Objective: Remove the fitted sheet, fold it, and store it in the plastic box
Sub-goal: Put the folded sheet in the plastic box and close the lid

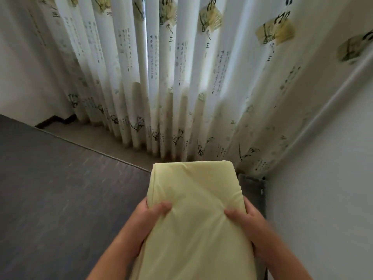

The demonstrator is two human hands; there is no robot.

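A pale yellow fitted sheet (193,199), folded into a thick rectangular bundle, is held in front of me at the bottom centre. My left hand (148,217) grips its left edge, thumb on top of the cloth. My right hand (248,221) grips its right edge the same way, thumb on top. The bundle's far end points toward the curtain. Below and behind the sheet's right side a grey object (252,188) shows in the corner; I cannot tell whether it is the plastic box.
A bare dark grey mattress (60,188) fills the left half. White curtains (161,77) with ink prints hang ahead, reaching the floor. A white wall (323,188) stands close on the right. A narrow strip of floor (105,140) runs between mattress and curtain.
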